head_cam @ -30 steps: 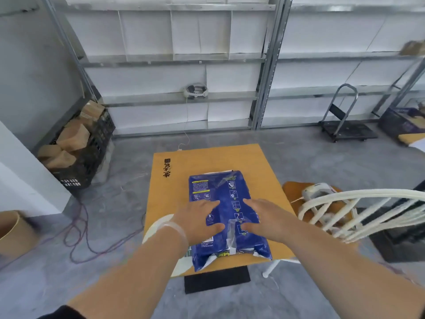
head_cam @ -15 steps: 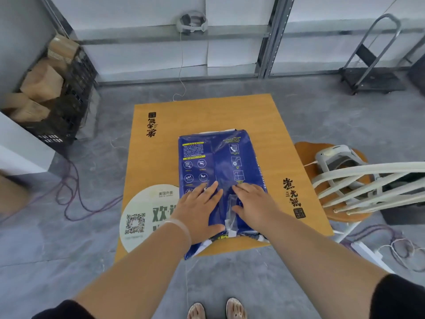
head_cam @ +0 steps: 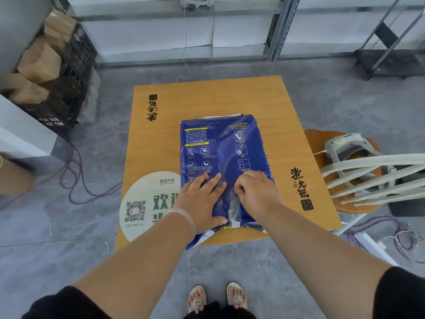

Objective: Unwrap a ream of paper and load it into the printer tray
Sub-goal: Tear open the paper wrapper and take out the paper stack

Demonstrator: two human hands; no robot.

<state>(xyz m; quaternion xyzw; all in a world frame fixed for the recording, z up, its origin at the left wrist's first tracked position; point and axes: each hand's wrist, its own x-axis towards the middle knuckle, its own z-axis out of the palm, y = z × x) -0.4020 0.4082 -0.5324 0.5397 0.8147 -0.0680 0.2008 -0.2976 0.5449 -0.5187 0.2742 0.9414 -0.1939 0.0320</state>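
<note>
A ream of paper (head_cam: 226, 148) in a glossy blue wrapper lies flat on a small wooden table (head_cam: 211, 100), its near end at the table's front edge. My left hand (head_cam: 202, 201) presses flat on the wrapper's near left part, fingers spread. My right hand (head_cam: 257, 194) rests on the near right part with its fingertips curled in at the wrapper's centre seam, pinching the seam flap. A strip of clear tape (head_cam: 234, 210) runs along the seam between my hands. White paper shows at the far end of the wrapper. No printer tray can be made out.
A round white sticker with a QR code (head_cam: 142, 208) covers the table's near left corner. A white spindle-back chair (head_cam: 368, 173) holding a grey device (head_cam: 347, 146) stands right of the table. Black crate with cardboard boxes (head_cam: 53, 72) at far left; cables (head_cam: 76, 180) on the floor.
The view has tilted down and come closer. Both hands slid toward the near end of the ream, and my right fingers curled from flat onto the centre seam.
</note>
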